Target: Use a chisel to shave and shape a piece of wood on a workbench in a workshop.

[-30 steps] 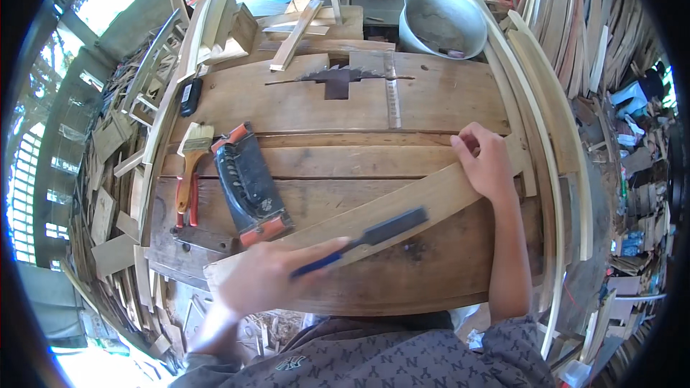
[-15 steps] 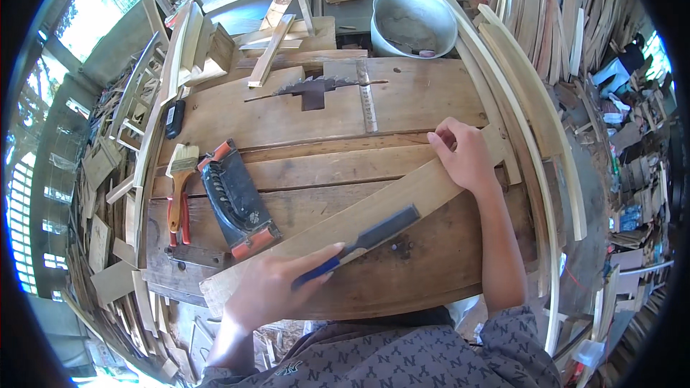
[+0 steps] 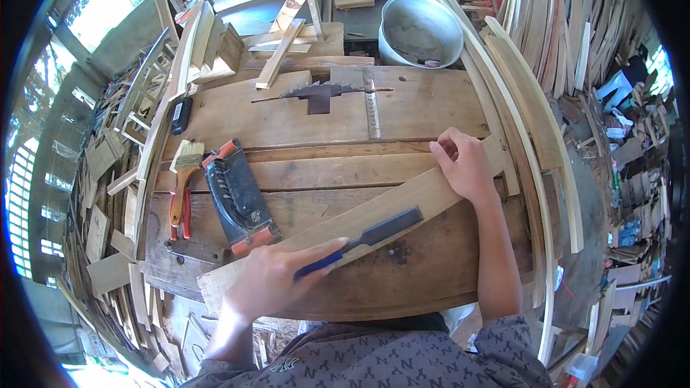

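A long pale wooden board point(image 3: 314, 232) lies slantwise across the workbench, its near left end by my left wrist. My left hand point(image 3: 264, 279) is closed round the blue handle of a chisel point(image 3: 390, 225), with the index finger stretched along it. The chisel's wide dark blade lies flat along the board's face, pointing to the upper right. Toward the board's far right end, my right hand point(image 3: 463, 163) is closed on it, fingers curled by the far edge. Left of the board lie a black hand sander point(image 3: 237, 194) with orange-red ends and a wooden-handled paintbrush point(image 3: 187, 162).
Red-handled pliers point(image 3: 178, 226) lie beneath the brush. A toothed saw blade point(image 3: 323, 90) rises through a slot in the wooden bench top point(image 3: 431, 108). A grey metal pot point(image 3: 420, 32) stands at the back. Long strips point(image 3: 535, 151) run down the right side.
The whole picture has shifted slightly downward. Both hands, the chisel and the board keep nearly the same places relative to each other.
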Tool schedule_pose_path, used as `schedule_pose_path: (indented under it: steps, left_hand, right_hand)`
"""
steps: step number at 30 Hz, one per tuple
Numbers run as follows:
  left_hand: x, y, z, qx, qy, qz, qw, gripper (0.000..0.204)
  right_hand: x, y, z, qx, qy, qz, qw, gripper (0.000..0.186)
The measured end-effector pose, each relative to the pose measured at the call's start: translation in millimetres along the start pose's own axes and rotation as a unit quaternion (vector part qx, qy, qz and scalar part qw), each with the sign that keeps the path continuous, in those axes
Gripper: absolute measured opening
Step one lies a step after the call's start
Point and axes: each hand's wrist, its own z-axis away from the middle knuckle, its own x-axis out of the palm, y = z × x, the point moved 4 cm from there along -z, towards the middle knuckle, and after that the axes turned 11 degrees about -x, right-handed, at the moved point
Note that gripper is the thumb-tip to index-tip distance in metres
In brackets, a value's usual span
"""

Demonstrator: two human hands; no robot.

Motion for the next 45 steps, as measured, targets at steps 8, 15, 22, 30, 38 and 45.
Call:
schedule_pose_path:
  steps: [8,15,22,30,38,45]
  left_hand:
    - [-44,-55,30,-0.013,0.007,0.072,0.997,0.051]
    - [3,-4,-3,0.019,-0.001,0.041,0.999,0.047]
    - [-16,-40,8,0.056,-0.004,0.063,0.996,0.052]
    - [-4,-11,0,0.016,0.029,0.058,0.998,0.048]
    - [-24,-46,13,0.067,-0.002,0.095,0.993,0.052]
    - [7,-10,-5,0.024,-0.007,0.041,0.999,0.046]
  right_hand:
    - [-6,-1,1,-0.005,-0.003,0.008,1.000,0.024]
    - [3,-1,-1,-0.002,0.005,-0.004,1.000,0.021]
    - [-5,-1,0,0.002,0.003,-0.005,1.000,0.022]
    - [2,-4,-4,-0.011,-0.008,0.009,1.000,0.023]
    - [-3,-2,-2,-0.014,-0.013,0.031,0.999,0.023]
    - [3,3,3,-0.001,-0.008,0.010,1.000,0.023]
